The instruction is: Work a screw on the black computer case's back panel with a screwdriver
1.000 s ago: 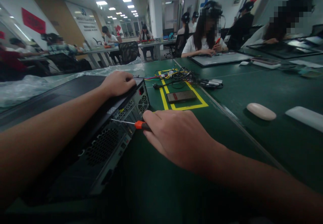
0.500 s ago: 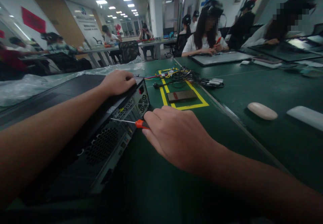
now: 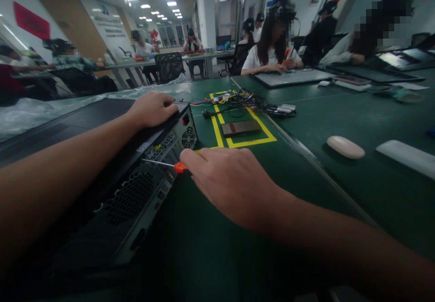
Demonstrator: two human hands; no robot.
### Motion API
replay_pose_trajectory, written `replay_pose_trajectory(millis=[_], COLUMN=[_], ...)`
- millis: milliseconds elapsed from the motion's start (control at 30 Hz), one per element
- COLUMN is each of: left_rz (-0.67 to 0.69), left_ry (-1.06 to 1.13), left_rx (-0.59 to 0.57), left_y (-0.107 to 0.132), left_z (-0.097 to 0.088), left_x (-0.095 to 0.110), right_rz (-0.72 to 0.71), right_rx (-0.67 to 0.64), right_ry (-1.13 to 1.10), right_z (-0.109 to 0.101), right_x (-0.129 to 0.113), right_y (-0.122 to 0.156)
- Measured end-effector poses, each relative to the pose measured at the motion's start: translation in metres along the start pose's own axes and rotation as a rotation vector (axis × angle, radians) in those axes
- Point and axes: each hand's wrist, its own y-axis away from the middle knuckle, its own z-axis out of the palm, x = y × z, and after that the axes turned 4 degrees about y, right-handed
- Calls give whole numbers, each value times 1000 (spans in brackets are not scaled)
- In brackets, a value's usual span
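Observation:
A black computer case (image 3: 91,116) lies on the green table at the left, its metal back panel with vents and ports facing right. My left hand (image 3: 152,109) rests on the case's top near the far back corner, fingers curled loosely and apart from any tool. A screwdriver (image 3: 179,168) with an orange and black handle is gripped in my right hand (image 3: 231,184). Its thin shaft points left, and the tip meets the back panel's upper edge, above the large round vent. My right palm hides most of the handle.
Beyond the case lie bundled cables (image 3: 249,100) and a dark phone-like slab (image 3: 241,128) inside yellow tape (image 3: 272,138). Rightward are a pale computer mouse (image 3: 345,147) and a white bar (image 3: 408,157). Clear plastic wrap (image 3: 27,116) lies behind the case. A co-worker (image 3: 272,52) sits across the table.
The view has shifted slightly, so everything sits a little further left. My right hand has rolled somewhat around the screwdriver, whose tip stays at the panel edge. The left hand keeps its place.

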Motion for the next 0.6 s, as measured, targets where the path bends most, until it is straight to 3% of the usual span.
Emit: replay_pose_trajectory(millis=[600], left_rz=[-20], left_ry=[-89], left_rx=[-41], left_y=[0], left_z=[2], left_x=[1], right_rz=[-10], right_rx=[29], right_ry=[33], right_z=[0], right_x=[1], right_y=[2])
